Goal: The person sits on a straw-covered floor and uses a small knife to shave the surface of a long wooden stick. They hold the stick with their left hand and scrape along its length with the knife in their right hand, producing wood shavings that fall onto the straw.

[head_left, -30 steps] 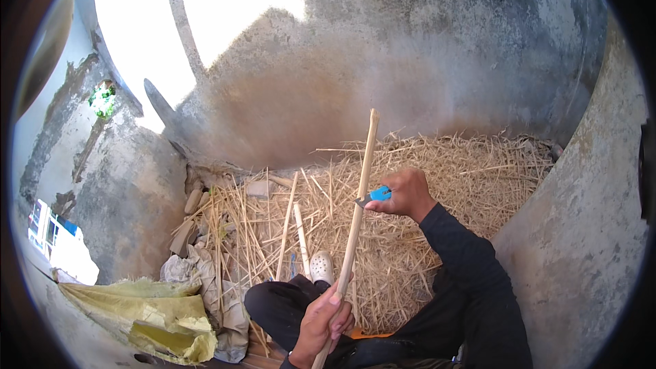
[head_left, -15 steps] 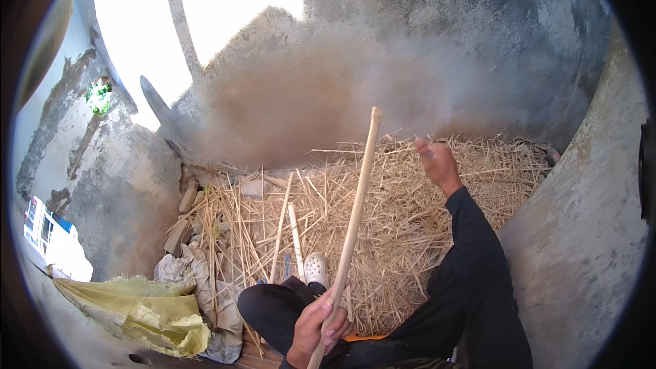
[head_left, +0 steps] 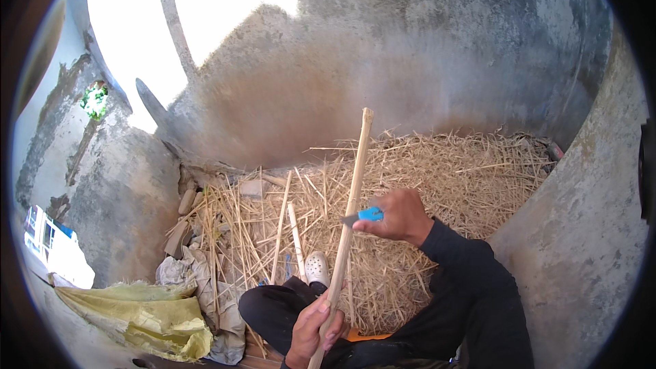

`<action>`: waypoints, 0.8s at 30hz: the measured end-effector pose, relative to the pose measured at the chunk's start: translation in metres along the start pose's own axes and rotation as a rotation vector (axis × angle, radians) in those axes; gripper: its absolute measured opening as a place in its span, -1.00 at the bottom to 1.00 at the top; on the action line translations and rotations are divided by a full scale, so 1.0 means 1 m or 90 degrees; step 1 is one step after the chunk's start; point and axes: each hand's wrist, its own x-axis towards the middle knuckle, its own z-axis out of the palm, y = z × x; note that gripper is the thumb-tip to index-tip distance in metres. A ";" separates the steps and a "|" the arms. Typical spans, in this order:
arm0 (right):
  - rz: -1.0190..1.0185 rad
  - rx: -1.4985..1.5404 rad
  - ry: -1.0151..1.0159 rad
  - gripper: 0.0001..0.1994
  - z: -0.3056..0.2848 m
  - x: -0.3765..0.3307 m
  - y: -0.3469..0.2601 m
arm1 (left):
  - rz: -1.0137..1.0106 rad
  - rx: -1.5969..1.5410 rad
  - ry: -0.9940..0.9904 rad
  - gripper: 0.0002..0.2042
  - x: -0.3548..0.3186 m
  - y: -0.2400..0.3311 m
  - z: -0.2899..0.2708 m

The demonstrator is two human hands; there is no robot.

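Observation:
A long pale wooden stick (head_left: pixel 357 167) slants up from my lap, its far end reaching toward the wall. My left hand (head_left: pixel 313 324) is closed round its lower part. In my right hand (head_left: pixel 402 216), fingers wrapped tight, is a knife with a blue handle (head_left: pixel 370 214). The dark blade lies against or just over the stick near its middle; whether it cuts in cannot be told. My right fingers hide much of the handle.
Straw and wood shavings (head_left: pixel 403 266) cover the floor. Two pale sticks (head_left: pixel 296 232) lie beside my light clog (head_left: pixel 316 268). A yellowish sack (head_left: pixel 143 314) and stones (head_left: pixel 188 199) are at the left. Concrete walls (head_left: pixel 437 75) stand ahead and on the right.
My right hand has come back toward me and leftward, from beyond the stick to its middle, bringing the knife onto it. My left hand keeps its grip; the stick's far end shifted slightly left.

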 end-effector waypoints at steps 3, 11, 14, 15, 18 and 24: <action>-0.028 -0.088 0.043 -0.26 -0.002 0.008 0.020 | -0.012 -0.016 -0.008 -0.49 -0.001 -0.002 0.003; -0.043 -0.103 0.092 -0.22 0.012 0.019 0.043 | -0.026 -0.018 -0.004 -0.51 -0.002 0.000 0.003; -0.002 -0.144 0.044 -0.23 0.014 0.020 0.048 | -0.026 -0.001 0.002 -0.50 -0.004 0.000 0.004; 0.087 -0.106 0.119 -0.22 0.018 0.027 0.068 | -0.026 0.008 0.004 -0.49 -0.005 0.000 0.005; 0.372 -0.084 0.097 -0.18 -0.022 0.045 0.123 | -0.108 0.003 -0.017 -0.47 -0.022 -0.021 0.006; 0.338 -0.029 0.121 -0.17 -0.019 0.021 0.111 | -0.033 0.027 -0.020 -0.47 -0.010 -0.009 0.005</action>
